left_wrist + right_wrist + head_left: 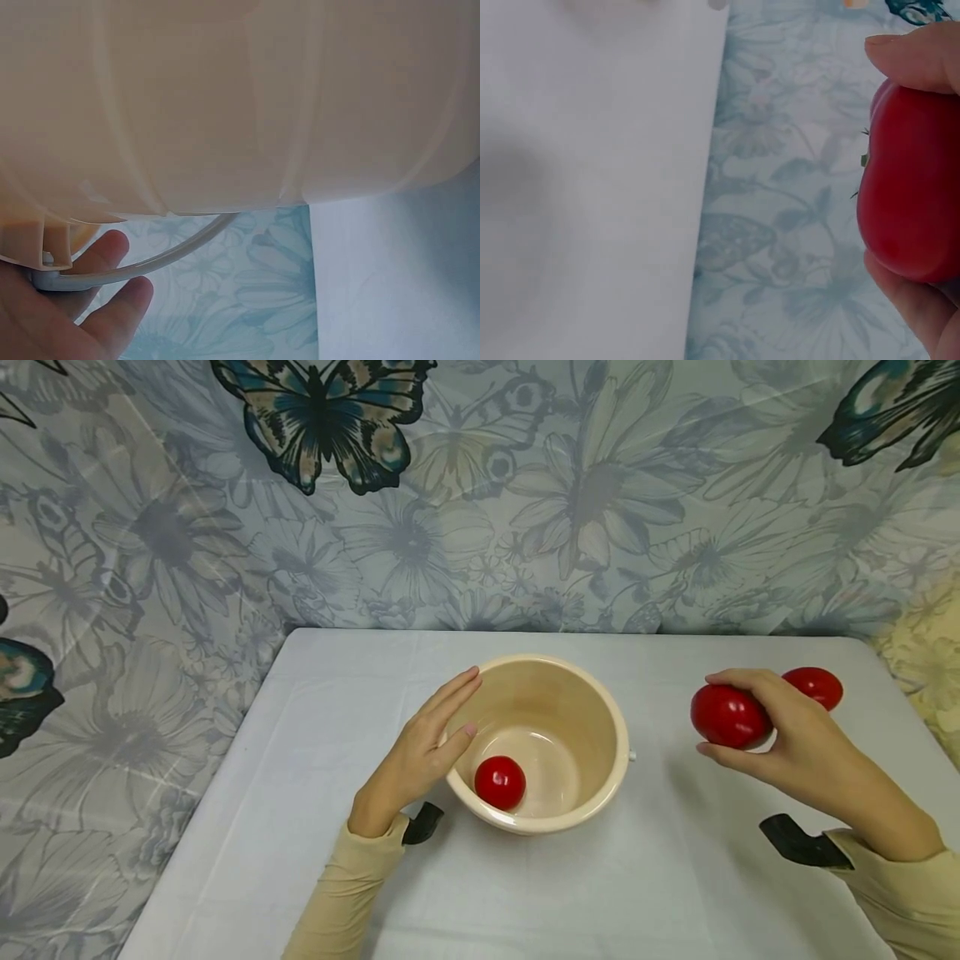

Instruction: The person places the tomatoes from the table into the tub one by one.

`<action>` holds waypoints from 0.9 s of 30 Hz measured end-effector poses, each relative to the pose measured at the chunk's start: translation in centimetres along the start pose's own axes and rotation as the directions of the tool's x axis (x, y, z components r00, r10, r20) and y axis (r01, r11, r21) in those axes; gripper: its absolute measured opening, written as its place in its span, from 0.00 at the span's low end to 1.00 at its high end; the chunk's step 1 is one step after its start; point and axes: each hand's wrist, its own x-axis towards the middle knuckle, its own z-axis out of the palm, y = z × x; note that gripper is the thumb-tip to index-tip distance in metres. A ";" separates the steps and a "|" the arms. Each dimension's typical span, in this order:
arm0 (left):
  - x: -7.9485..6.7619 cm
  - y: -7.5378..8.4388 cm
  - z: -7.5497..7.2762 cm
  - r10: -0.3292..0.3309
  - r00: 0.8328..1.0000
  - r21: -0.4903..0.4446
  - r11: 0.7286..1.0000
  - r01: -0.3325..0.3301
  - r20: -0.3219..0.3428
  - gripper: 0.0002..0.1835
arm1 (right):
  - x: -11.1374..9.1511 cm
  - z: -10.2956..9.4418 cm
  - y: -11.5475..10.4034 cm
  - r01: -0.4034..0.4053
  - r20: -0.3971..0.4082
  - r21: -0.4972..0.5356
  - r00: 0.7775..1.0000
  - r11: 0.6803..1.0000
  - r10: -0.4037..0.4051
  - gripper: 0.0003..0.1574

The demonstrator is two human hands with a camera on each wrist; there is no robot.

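Note:
A cream bucket (611, 768) stands on the white table, with one red tomato (500, 782) lying inside near its front left wall. My left hand (420, 752) rests at the bucket's left rim, fingers straight and thumb over the edge. In the left wrist view its fingers (124, 311) lie beside the grey handle (161, 259), close to where that joins the bucket. Right of the bucket, my right hand (795, 743) grips a large tomato (731, 717) between thumb and fingers, above the table. Bits of green stem show on this tomato (915, 187) in the right wrist view.
Another red tomato (813, 687) sits at the table's right side, partly behind my right hand. The white tabletop (247, 827) ends at a far edge just beyond the bucket. Behind it hangs a cloth (480, 552) printed with flowers and butterflies.

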 end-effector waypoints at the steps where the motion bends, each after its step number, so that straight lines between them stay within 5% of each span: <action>1: 0.0 0.0 0.0 0.001 1.000 0.000 1.000 -0.001 -0.001 0.30 | 0.1 0.0 -0.2 0.006 -0.007 -0.001 1.000 1.000 -0.006 0.57; 27: 0.0 0.0 0.0 -0.005 1.000 0.004 1.000 0.005 -0.012 0.29 | 2.7 0.1 -3.8 0.166 -0.046 0.089 0.986 0.982 -0.162 0.55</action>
